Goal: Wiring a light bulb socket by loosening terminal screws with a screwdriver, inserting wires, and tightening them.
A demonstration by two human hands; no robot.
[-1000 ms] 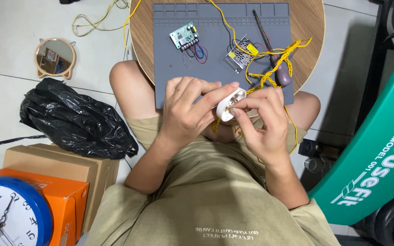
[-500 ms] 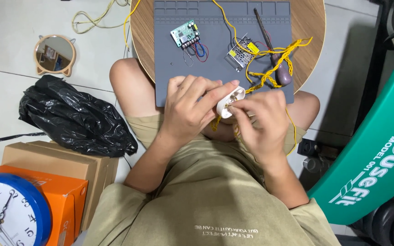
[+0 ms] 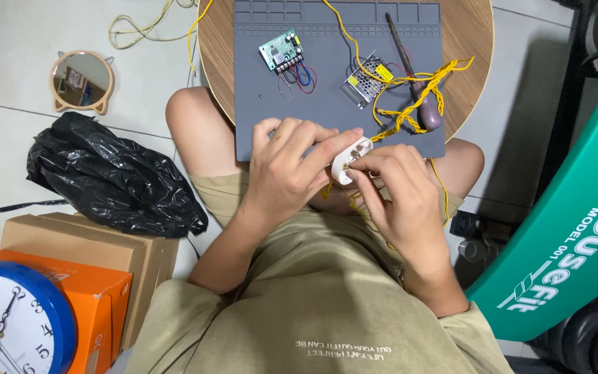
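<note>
over the lap, both hands (image 3: 340, 176) pinch a white plug (image 3: 349, 161).

Bright, even light, soft shadows; edges perhaps slightly distorted.

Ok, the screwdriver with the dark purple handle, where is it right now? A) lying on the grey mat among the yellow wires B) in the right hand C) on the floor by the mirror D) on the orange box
A: the screwdriver lies on the grey mat amid yellow wires, apart from both hands.
</note>
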